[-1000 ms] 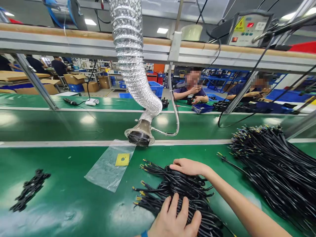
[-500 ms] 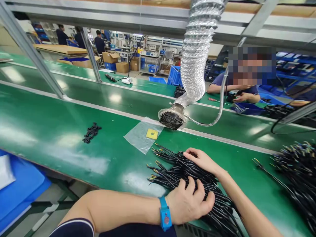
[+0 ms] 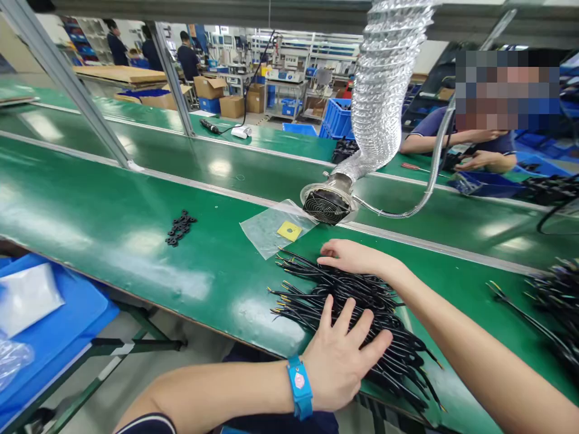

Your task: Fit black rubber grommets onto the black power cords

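A bundle of black cables [image 3: 348, 288] with stripped wire ends lies on the green bench, its yellow-tipped ends mostly toward the left. Across the near side of the bundle my left hand [image 3: 341, 355] rests with fingers spread, a blue strap [image 3: 299, 387] around its wrist. My right hand [image 3: 355, 256] is at the far edge of the cables, its fingers loosely bent and thumb apart from them. No cable shows gripped in either hand. Just beyond the wire ends is a clear plastic bag [image 3: 262, 232] with a yellow square piece [image 3: 289, 231] on or in it.
Small black parts [image 3: 181, 228] lie in a pile to the left. A fan [image 3: 326, 207] on a silver duct [image 3: 384, 78] hangs over the bench. More black cables [image 3: 558, 307] lie at the right. Across the bench a person [image 3: 484, 157] works beside a blue bin [image 3: 486, 184].
My right hand has shifted to the far edge of the cables, toward the wire ends. My left hand's fingers have straightened and spread on the bundle. The camera view has moved slightly.
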`<action>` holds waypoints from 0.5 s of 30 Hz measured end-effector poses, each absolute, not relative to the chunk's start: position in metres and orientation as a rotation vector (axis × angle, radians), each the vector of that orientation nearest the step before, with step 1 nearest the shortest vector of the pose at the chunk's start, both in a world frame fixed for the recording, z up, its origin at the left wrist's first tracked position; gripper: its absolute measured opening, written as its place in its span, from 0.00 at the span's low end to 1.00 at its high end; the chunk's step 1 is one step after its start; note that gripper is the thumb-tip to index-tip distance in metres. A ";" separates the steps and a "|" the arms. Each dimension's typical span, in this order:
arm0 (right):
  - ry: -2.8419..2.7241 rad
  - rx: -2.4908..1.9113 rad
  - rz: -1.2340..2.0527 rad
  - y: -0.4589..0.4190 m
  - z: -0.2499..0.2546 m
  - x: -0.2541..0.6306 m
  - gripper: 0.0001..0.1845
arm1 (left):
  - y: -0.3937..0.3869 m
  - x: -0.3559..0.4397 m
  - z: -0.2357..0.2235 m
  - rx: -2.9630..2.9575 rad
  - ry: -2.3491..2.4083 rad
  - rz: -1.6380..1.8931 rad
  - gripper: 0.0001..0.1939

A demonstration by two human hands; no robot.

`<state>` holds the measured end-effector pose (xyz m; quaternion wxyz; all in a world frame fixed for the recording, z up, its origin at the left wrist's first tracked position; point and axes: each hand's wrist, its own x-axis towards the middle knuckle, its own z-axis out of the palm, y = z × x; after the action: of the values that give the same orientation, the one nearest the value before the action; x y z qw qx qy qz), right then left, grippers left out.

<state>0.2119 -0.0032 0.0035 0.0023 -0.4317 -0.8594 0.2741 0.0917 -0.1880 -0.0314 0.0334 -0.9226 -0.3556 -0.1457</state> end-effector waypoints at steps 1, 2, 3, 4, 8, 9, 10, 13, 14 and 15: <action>-2.712 -1.331 0.896 -0.002 0.004 0.202 0.13 | -0.189 0.090 -0.030 -2.896 -1.091 -0.432 0.37; -2.732 -1.310 0.919 -0.001 0.003 0.192 0.12 | -0.188 0.089 -0.029 -2.939 -1.076 -0.416 0.40; -2.749 -1.293 0.923 -0.001 0.002 0.182 0.11 | -0.187 0.088 -0.029 -2.962 -1.042 -0.409 0.41; -2.760 -1.283 0.908 0.000 0.000 0.172 0.11 | -0.186 0.087 -0.031 -2.963 -0.995 -0.405 0.41; -2.773 -1.318 0.828 0.002 -0.007 0.151 0.09 | -0.177 0.090 -0.043 -2.847 -0.832 -0.401 0.36; -2.783 -1.339 0.830 0.002 -0.008 0.149 0.08 | -0.175 0.092 -0.045 -2.812 -0.828 -0.410 0.35; -2.792 -1.360 0.837 0.001 -0.008 0.148 0.08 | -0.173 0.095 -0.047 -2.782 -0.840 -0.422 0.34; -2.748 -1.429 0.804 -0.002 -0.007 0.150 0.09 | -0.172 0.105 -0.050 -2.724 -0.925 -0.479 0.29; -2.706 -1.452 0.779 -0.004 -0.006 0.151 0.10 | -0.172 0.109 -0.050 -2.711 -0.963 -0.492 0.28; -2.654 -1.472 0.756 -0.006 -0.007 0.152 0.10 | -0.172 0.112 -0.049 -2.702 -0.996 -0.497 0.27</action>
<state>0.1518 -0.0057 -0.0066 0.0072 -0.4706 -0.8485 0.2419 0.1116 -0.1719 -0.0491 0.1092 -0.9190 -0.3388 -0.1692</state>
